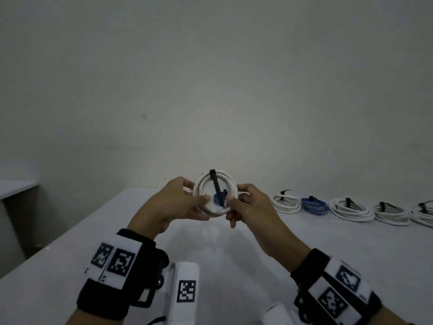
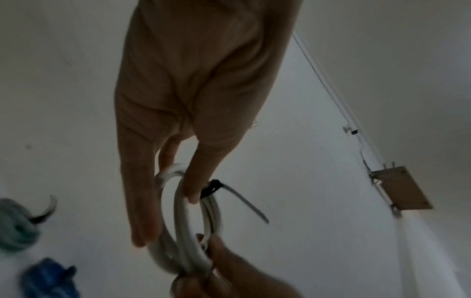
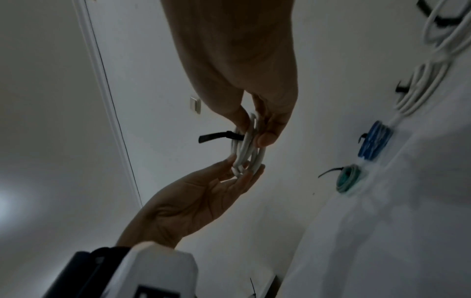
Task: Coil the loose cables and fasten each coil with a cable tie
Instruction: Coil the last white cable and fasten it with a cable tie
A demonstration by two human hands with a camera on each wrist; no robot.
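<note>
I hold a white cable coil [image 1: 212,208] upright above the white table [image 1: 70,242]. A black cable tie [image 1: 215,184] is wrapped over its top and runs down across its middle, where something blue shows behind it. My left hand [image 1: 198,192] pinches the coil's left side between thumb and fingers. On the other side my right hand [image 1: 235,194] pinches the rim. In the left wrist view the coil [image 2: 188,231] sits between my left hand's fingers [image 2: 142,211], and the tie's tail [image 2: 244,203] sticks out free. In the right wrist view the tie [image 3: 216,137] juts left from the coil [image 3: 248,149].
Several tied coils lie in a row along the table's back right: a white coil [image 1: 287,202], a blue coil [image 1: 314,205], then more white coils [image 1: 351,208]. A wall stands close behind. The table's left edge [image 1: 77,231] drops off beside a lower shelf [image 1: 16,186].
</note>
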